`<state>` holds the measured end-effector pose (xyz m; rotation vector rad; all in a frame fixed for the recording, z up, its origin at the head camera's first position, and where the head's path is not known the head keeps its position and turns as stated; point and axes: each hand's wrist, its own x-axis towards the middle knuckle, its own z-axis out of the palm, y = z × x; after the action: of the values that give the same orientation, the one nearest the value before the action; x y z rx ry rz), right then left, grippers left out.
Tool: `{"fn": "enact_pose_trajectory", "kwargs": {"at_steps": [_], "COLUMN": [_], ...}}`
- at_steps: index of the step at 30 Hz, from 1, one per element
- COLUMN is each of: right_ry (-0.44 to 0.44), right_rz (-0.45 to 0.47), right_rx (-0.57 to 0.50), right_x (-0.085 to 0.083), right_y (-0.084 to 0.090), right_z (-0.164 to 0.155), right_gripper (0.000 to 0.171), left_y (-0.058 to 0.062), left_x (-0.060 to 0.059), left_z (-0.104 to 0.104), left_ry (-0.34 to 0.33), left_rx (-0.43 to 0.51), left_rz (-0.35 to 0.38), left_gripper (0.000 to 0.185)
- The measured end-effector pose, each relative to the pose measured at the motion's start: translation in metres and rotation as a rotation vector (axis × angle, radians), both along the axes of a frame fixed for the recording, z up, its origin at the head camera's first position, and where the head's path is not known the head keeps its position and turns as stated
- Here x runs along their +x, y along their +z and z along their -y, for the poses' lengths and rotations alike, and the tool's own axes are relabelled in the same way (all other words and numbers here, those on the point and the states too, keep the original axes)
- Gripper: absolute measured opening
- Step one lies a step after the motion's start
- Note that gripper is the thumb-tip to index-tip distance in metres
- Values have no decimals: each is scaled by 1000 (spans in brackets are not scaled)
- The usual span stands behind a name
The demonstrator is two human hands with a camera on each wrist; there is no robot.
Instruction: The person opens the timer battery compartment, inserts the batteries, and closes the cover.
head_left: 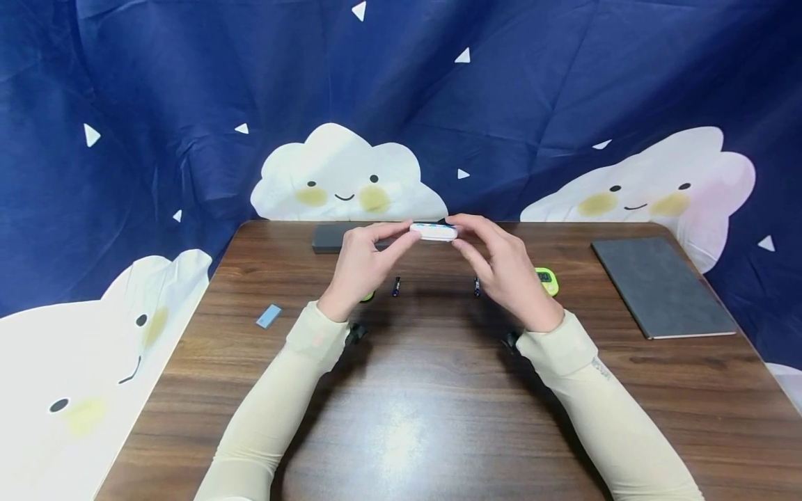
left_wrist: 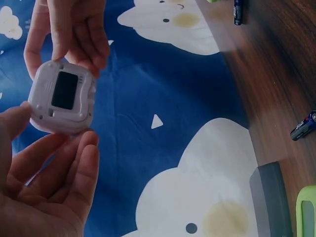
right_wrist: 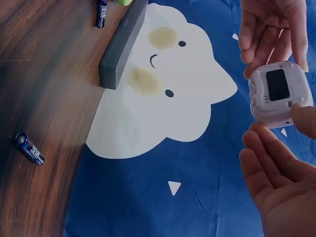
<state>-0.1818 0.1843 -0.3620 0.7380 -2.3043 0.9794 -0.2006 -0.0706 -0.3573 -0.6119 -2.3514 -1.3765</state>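
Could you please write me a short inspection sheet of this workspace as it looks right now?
Surface: brown wooden table, glossy with light glare near the front.
Job's things: small white device with a dark rectangular opening on its back, held above the table; two batteries lying on the wood below it.
Clutter: grey notebook at right; dark grey block at the back edge; green device; small blue piece at left.
Hands: left hand and right hand both grip the white device by its ends.
Cables: nothing seen.
Surroundings: dark blue backdrop printed with clouds.
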Motion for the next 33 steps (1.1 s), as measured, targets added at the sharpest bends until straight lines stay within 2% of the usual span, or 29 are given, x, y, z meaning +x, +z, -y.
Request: {"fn": "enact_pose_trajectory", "kwargs": {"at_steps": [12, 18, 23, 28, 33], "right_ry": [-11, -9, -4, -12, -26], "right_rz": [-50, -36, 7, 102, 186], "right_rx": [74, 73, 24, -37, -56], "right_x": [-1, 0, 0, 1, 2], "right_y": [-4, -3, -3, -2, 1], "right_z": [0, 1, 0, -2, -6], "right_gripper": [34, 34, 34, 35, 36], "left_y": [-2, -5, -6, -8, -9], "left_x": [0, -1, -1, 0, -1], "left_z": [-4, -5, -6, -7, -5], "left_ry": [9, 12, 12, 3, -34], "left_rx": [-29, -72, -129, -170, -172], "left_rz": [-79, -129, -177, -228, -230], "left_gripper": [32, 33, 34, 37, 44]}}
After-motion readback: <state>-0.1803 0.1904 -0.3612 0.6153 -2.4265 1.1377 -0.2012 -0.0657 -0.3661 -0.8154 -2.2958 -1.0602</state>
